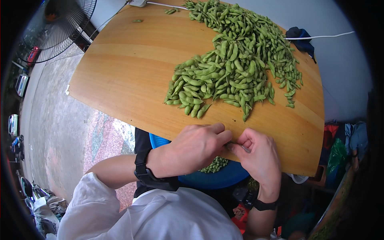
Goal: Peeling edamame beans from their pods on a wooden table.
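My left hand (192,146) and my right hand (258,156) meet at the near edge of the wooden table (120,68), both pinching one dull green pod (239,145) between their fingers. Part of the pod is hidden by the fingers. Beneath my hands, partly covered by them and the table, a blue basin (212,180) holds small green shelled beans (214,165). Just beyond my fingers lies a big heap of green bean pods (224,80), stretching to the table's far right.
A black floor fan (54,20) stands at upper left. A power strip (137,3) and white cable sit at the far edge, a dark cloth item (302,40) at upper right. Bags and clothes (346,144) crowd the right side; a concrete floor (52,120) lies left.
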`<state>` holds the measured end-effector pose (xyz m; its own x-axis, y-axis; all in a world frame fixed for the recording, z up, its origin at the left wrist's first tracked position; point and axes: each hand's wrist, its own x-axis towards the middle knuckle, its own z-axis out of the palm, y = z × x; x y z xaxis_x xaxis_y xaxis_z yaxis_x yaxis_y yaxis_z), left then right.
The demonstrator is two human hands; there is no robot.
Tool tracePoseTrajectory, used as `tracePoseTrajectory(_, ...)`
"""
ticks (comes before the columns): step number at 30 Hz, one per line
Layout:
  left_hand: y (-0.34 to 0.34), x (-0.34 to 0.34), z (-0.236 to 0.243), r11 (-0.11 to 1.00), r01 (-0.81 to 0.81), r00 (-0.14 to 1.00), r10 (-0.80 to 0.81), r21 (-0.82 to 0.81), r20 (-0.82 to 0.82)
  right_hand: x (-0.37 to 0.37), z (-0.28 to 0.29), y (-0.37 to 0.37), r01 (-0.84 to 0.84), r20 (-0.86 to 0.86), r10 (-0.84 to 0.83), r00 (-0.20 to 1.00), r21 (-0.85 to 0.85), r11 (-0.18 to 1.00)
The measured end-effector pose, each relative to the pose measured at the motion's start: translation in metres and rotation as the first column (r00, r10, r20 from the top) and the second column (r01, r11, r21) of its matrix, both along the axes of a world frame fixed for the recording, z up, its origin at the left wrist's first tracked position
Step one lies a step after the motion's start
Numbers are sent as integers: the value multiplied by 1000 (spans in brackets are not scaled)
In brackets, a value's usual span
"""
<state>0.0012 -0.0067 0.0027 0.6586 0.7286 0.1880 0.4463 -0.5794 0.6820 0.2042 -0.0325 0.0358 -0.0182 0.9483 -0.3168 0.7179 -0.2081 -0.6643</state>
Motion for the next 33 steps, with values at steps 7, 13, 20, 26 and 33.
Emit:
tracePoseTrajectory(7,0,0,-1,998,-60,996,60,-9,67,2,-3,-2,-11,-10,11,1000,10,1000)
tracePoseTrajectory(13,-4,-4,-1,998,-61,996,63,29,-64,1,-3,-2,-9,-8,9,1000,20,1000)
tracePoseTrajectory(20,-22,-6,0,984,-56,990,77,171,-118,1,-1,-7,46,-81,-47,996,-19,999)
tracePoseTrajectory(26,-24,-10,0,984,-55,994,71,172,-86,0,0,-10,32,-135,-37,990,-38,999)
tracePoseTrajectory(33,-20,-5,-3,987,-108,993,113,121,-35,-20,-7,-8,24,-100,-18,995,64,998)
